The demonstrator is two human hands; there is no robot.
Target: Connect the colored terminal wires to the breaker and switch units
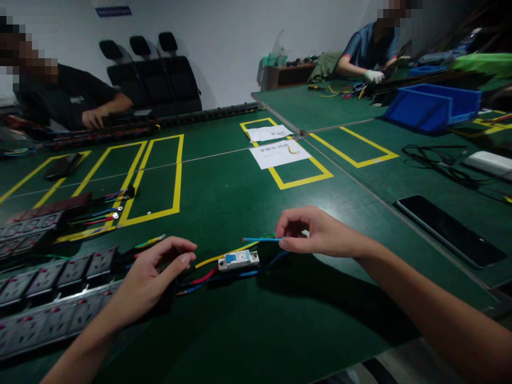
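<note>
My right hand pinches a blue wire between thumb and fingers, its end pointing left. Below that wire a white circuit breaker with a blue switch lies on the green table. A yellow wire passes behind the breaker, and a red wire runs to its left end. My left hand hovers left of the breaker, thumb and fingers apart with nothing between them. Under and beside it are black socket strips with red marks; the left forearm hides part of them.
A phone lies at right, near black cables and a blue bin. White paper sheets lie on yellow tape outlines. Two people work across the tables, one with a white glove. A long black strip lies along the far edge.
</note>
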